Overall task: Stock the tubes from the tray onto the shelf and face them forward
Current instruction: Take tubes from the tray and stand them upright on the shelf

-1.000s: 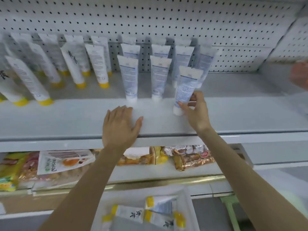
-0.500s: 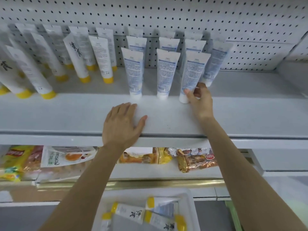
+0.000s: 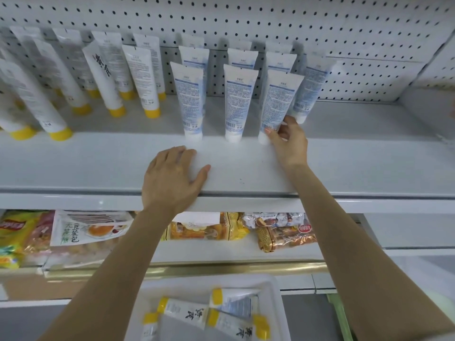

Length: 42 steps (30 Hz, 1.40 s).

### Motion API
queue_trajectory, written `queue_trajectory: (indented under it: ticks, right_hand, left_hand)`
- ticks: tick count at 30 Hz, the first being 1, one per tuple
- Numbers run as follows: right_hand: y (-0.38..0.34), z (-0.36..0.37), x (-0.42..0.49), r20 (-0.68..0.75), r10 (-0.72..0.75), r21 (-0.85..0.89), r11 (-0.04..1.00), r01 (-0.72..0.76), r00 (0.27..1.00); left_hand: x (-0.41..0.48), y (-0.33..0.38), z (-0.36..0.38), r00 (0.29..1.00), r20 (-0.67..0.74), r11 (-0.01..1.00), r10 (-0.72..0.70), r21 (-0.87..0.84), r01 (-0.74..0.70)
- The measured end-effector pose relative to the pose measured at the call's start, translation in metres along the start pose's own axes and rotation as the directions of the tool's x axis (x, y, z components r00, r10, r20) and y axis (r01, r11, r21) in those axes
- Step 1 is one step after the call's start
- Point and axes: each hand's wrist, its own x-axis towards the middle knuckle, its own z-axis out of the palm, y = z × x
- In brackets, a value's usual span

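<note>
— White shelf [image 3: 357, 168] under pegboard [image 3: 320, 25]: what's happening?
— My right hand [image 3: 289, 143] pinches the tube [image 3: 278, 102] low down, at one o'clock, front row. My left hand [image 3: 170, 178] rests flat at nine, fingers relaxed.
— Risk?
— The tube leans. If I let go early, I judge it tips onto its neighbour [image 3: 310, 87] at two. More tubes [image 3: 187, 311] lie in the tray [image 3: 277, 306] at six.

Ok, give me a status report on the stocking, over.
Left hand flat on shelf front. Right hand pinching white-capped tube near its cap, standing in front row. Yellow-capped tubes waiting in tray. Nothing blocking.
</note>
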Motion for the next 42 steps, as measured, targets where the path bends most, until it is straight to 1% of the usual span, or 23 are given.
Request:
queue_trajectory:
  ticks: [6, 11, 15, 17, 19, 21, 23, 25, 27, 28, 31, 32, 35, 36, 38, 40, 42]
  right_hand:
    - [-0.002, 0.000, -0.001, 0.008, 0.037, -0.037, 0.999, -0.036, 0.999]
    - [-0.004, 0.000, -0.006, 0.033, 0.087, -0.113, 0.990, -0.082, 0.996]
    - [-0.006, -0.009, -0.025, 0.047, 0.153, -0.156, 0.977, -0.144, 0.987]
    - [-0.010, -0.016, -0.041, 0.060, 0.156, -0.181, 0.973, -0.143, 0.986]
    - [-0.016, -0.023, -0.062, 0.082, 0.109, -0.233, 0.969, -0.087, 0.991]
    - [-0.022, -0.027, -0.085, 0.137, 0.038, -0.347, 0.938, 0.013, 0.990]
    - [-0.025, -0.028, -0.111, 0.219, -0.038, -0.479, 0.866, 0.142, 0.975]
    - [-0.027, -0.028, -0.137, 0.288, -0.092, -0.557, 0.794, 0.245, 0.953]
    - [-0.032, -0.026, -0.161, 0.329, -0.133, -0.603, 0.732, 0.316, 0.935]
    - [-0.034, -0.024, -0.173, 0.343, -0.146, -0.616, 0.711, 0.339, 0.928]
    - [-0.036, -0.011, -0.208, 0.382, -0.179, -0.642, 0.654, 0.400, 0.906]
    - [-0.035, -0.006, -0.220, 0.393, -0.209, -0.653, 0.623, 0.432, 0.896]
    - [-0.026, 0.009, -0.254, 0.427, -0.276, -0.672, 0.540, 0.507, 0.861]
    - [-0.020, 0.014, -0.265, 0.445, -0.271, -0.678, 0.521, 0.519, 0.854]
    - [-0.005, 0.026, -0.286, 0.487, -0.218, -0.695, 0.489, 0.527, 0.846]
    - [0.015, 0.038, -0.309, 0.530, -0.143, -0.697, 0.488, 0.525, 0.836]
    - [0.038, 0.049, -0.334, 0.558, -0.044, -0.707, 0.499, 0.502, 0.829]
  left_hand:
    - [0.000, 0.002, -0.002, 1.000, 0.011, 1.000, -0.017, -0.007, 0.017]
    - [-0.001, 0.002, -0.003, 1.000, 0.003, 1.000, -0.021, -0.018, 0.021]
    - [-0.001, 0.002, -0.003, 1.000, 0.001, 1.000, -0.017, -0.026, 0.017]
    - [-0.001, 0.001, -0.002, 1.000, 0.000, 0.999, -0.016, -0.028, 0.016]
    - [-0.001, 0.000, -0.001, 1.000, 0.002, 1.000, -0.003, -0.025, 0.003]
    - [-0.001, -0.001, -0.002, 1.000, -0.001, 0.999, 0.023, -0.026, -0.023]
    - [-0.003, -0.001, -0.004, 0.999, 0.013, 0.998, 0.046, -0.034, -0.045]
    - [-0.008, 0.000, -0.009, 0.996, 0.048, 0.997, 0.080, -0.027, -0.078]
    - [-0.019, 0.003, -0.018, 0.993, 0.060, 0.994, 0.100, -0.048, -0.097]
    - [-0.030, 0.005, -0.023, 0.993, 0.042, 0.991, 0.107, -0.079, -0.104]
    - [-0.080, 0.007, -0.027, 0.984, -0.073, 0.977, 0.164, -0.126, -0.172]
    - [-0.100, 0.004, -0.024, 0.979, -0.087, 0.972, 0.182, -0.135, -0.193]
    - [-0.157, -0.011, -0.008, 0.977, -0.063, 0.969, 0.205, -0.125, -0.212]
    - [-0.175, -0.019, 0.000, 0.978, -0.037, 0.972, 0.207, -0.109, -0.209]
    - [-0.212, -0.034, 0.016, 0.979, 0.069, 0.980, 0.193, -0.072, -0.188]
    - [-0.248, -0.050, 0.033, 0.973, 0.180, 0.990, 0.142, -0.030, -0.139]
    - [-0.287, -0.064, 0.050, 0.956, 0.285, 0.998, 0.063, -0.021, -0.059]
